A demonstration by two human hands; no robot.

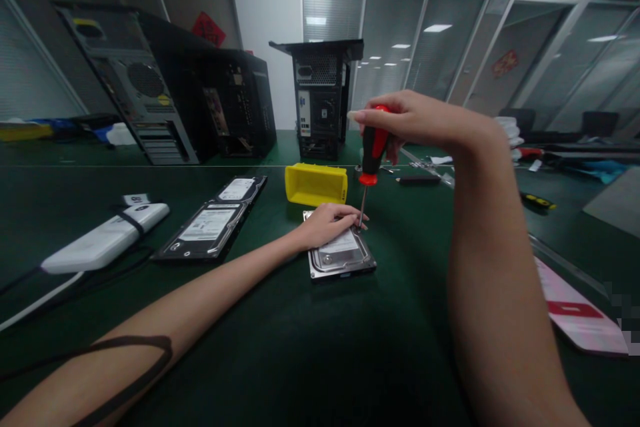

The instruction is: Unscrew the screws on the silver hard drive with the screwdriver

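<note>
My right hand (387,123) is closed around the handle of a red and black screwdriver (373,150), which stands nearly upright. Its metal shaft reaches down to the right edge of a silver hard drive (345,257) with a white label. The exact contact of the tip is too small to make out. Across the top of that drive lies my left hand (327,223), fingers stretched out and thumb and fingertips close beside the shaft. Just behind the drive, a yellow plastic bin (317,185) rests on its side, its opening facing me.
To the left lie two more hard drives (213,223) and a white power strip (107,237) with cables. Computer cases (323,100) stand at the back. On the right are a black pen-like tool (419,180), a yellow and black cutter (537,202) and a pink and white card (575,310).
</note>
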